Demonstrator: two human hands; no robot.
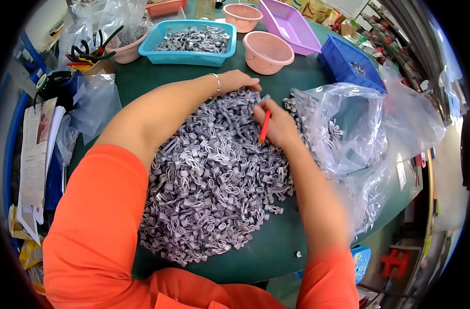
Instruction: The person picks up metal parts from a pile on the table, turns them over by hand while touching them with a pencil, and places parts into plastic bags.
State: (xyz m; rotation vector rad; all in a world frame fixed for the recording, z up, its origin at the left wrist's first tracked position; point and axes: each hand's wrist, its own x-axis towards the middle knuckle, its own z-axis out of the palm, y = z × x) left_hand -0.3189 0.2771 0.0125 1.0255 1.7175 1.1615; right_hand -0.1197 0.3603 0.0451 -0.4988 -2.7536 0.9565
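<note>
A large heap of small grey metal pieces (209,175), each with a ribbed collar and twisted loops, spreads in front of me. My left hand (237,81), a bracelet (217,82) at its wrist, reaches round to the heap's far edge. Its fingers are bent together, and what lies between them is hidden. At the heap's upper right, my right hand (279,123) is closed around a slim red-handled tool (265,126). The tool's working end does not show clearly. Both hands are close together, touching or just over the pieces.
Behind the heap stand a teal tray (147,51) of metal parts, pink baskets (268,51), a purple tray (297,33) and a blue bin (348,59). Clear plastic bags (348,129) with parts lie on the right. Pliers (93,51) stand in a holder on the left.
</note>
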